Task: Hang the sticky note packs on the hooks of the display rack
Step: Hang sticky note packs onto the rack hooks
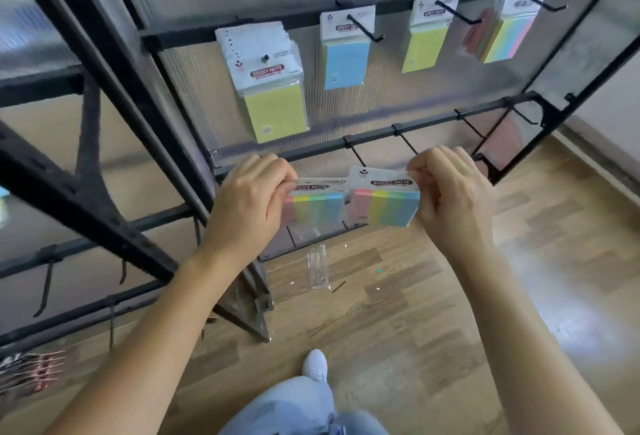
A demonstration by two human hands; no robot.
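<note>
- The left hand [256,199] pinches the header card of one rainbow pack [313,207] at its left end. The right hand [450,195] pinches the header of a second rainbow pack [386,207] at its right end.
- Both packs hang header-up and side by side, inner edges meeting, just below and in front of the rack's lower rail [433,121].
- One bare hook [355,155] juts toward the person just above the seam between the packs. A second bare hook [407,145] ends near the right hand's fingertips, so the right pack looks nearer to a hook.
- The header holes are hidden, so I cannot tell how they line up with the hooks.
- Along the upper rail [304,19], well above, hang a yellow stack [273,102], a blue pack [346,60] and more packs.
- A clear wrapper [317,266] lies on the wooden floor [450,313] below.
</note>
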